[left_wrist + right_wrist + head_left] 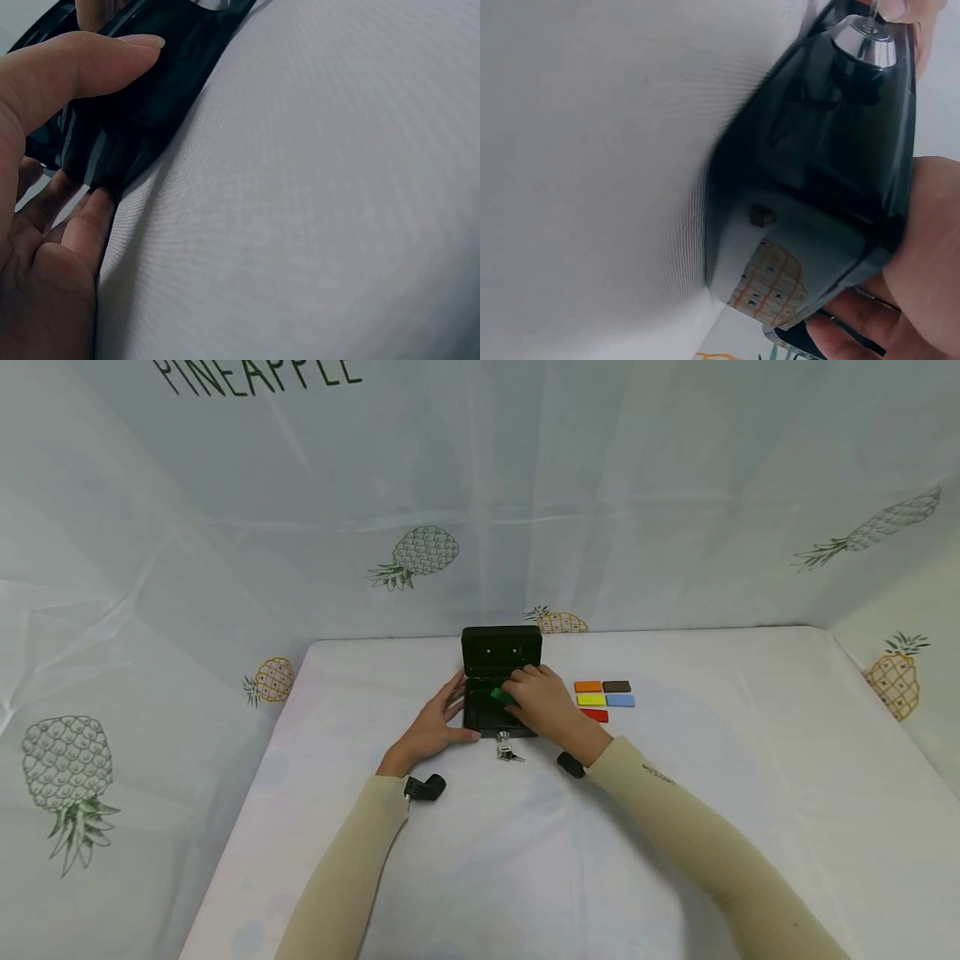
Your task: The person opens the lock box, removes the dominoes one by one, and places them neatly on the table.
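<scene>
A black metal cash box [487, 718] stands on the table with its lid [502, 649] raised. My left hand [431, 731] holds the box's left front corner. Its thumb [112, 64] lies against the front and its fingers [82, 225] against the left side. My right hand [551, 703] reaches over the right part of the box and pinches a small green block [501, 696] above the inside. The right wrist view shows the box's front lock [866, 45] and part of the right hand [937, 240], with the block hidden.
Right of the box lie an orange block [588, 687], a dark brown one [617, 686], a yellow one [591, 700], a blue one [620, 701] and a red one [595, 716]. Keys [512, 755] hang from the front lock. A pineapple-print curtain [600, 527] stands behind the table.
</scene>
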`<state>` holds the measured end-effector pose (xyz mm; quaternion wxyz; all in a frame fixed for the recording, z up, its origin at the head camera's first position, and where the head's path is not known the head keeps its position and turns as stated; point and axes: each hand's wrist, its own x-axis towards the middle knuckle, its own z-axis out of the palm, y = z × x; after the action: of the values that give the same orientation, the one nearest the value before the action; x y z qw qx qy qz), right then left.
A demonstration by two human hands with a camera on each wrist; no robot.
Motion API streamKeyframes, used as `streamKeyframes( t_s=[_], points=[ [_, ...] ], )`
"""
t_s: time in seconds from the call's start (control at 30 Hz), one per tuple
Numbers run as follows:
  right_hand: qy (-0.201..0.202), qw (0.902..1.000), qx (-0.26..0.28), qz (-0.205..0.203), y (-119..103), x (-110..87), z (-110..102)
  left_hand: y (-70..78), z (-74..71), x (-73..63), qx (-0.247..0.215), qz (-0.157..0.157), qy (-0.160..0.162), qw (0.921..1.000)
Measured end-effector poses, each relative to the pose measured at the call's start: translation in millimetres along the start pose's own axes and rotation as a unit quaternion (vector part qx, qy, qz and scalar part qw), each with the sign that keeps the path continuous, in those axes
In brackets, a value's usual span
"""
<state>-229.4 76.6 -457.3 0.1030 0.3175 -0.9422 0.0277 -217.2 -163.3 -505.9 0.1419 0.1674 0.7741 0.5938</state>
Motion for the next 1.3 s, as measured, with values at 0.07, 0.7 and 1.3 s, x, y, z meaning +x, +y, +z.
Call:
streamKeyframes(
  t_s=[0.07, 0.7, 1.3],
  points=[
    [-0.007, 0.9999, -0.01, 0.001, 0, 1.5, 2, 0.7, 0.2, 0.1, 0.0, 0.0, 0.0, 1.0],
    [-0.038, 0.9991, -0.018, -0.002, -6, 9.0, 1, -0.9, 0.1, 0.4, -0.007, 0.009, -0.001, 0.9999],
    [0.065, 0.9944, 0.081, 0.02, 19, -35.3, -26, -3.3, 0.5, 1.0, -0.005, 0.004, 0.002, 1.0]
  ],
)
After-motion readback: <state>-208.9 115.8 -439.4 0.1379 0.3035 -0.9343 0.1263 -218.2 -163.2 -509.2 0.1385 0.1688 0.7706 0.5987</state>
